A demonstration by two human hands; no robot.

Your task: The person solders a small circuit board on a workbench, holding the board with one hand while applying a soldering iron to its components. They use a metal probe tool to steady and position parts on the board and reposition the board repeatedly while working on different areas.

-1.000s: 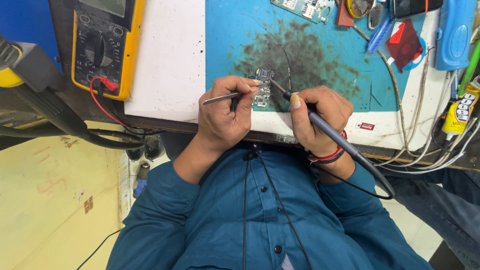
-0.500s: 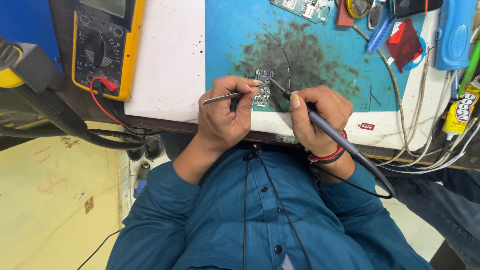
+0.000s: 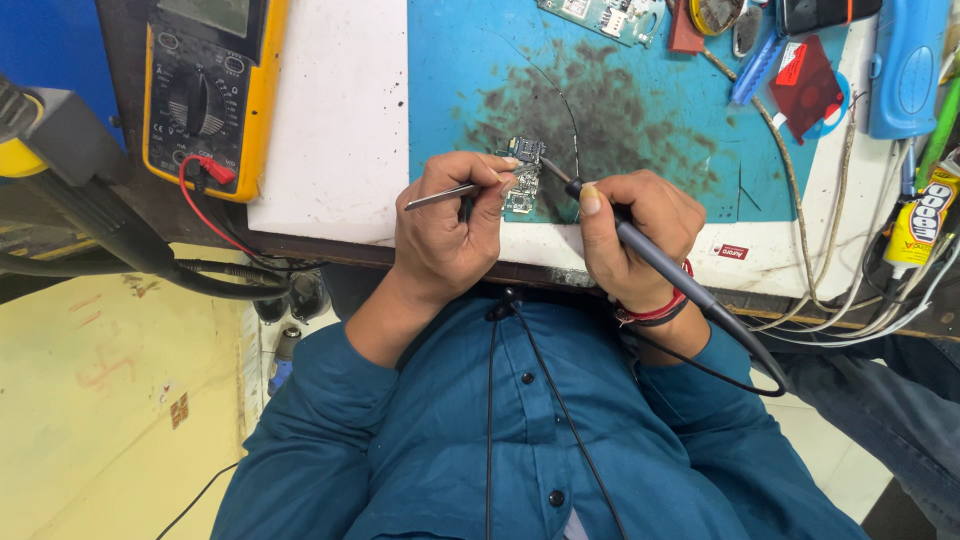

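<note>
Near the middle of the frame, the left hand (image 3: 445, 225) is pinching thin metal tweezers (image 3: 440, 196) against a small circuit board (image 3: 523, 177) lying on the blue mat (image 3: 640, 110). The right hand (image 3: 630, 235) is gripping a dark soldering iron (image 3: 660, 262), its tip touching the board. A yellow meter (image 3: 205, 90) is sitting at the upper left.

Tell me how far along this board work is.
Done: the small circuit board lies on the blue mat. In hand: the left hand steadies it with tweezers while the right hand puts the soldering iron tip to its edge. Left: unclear, the joints are too small to judge.
</note>
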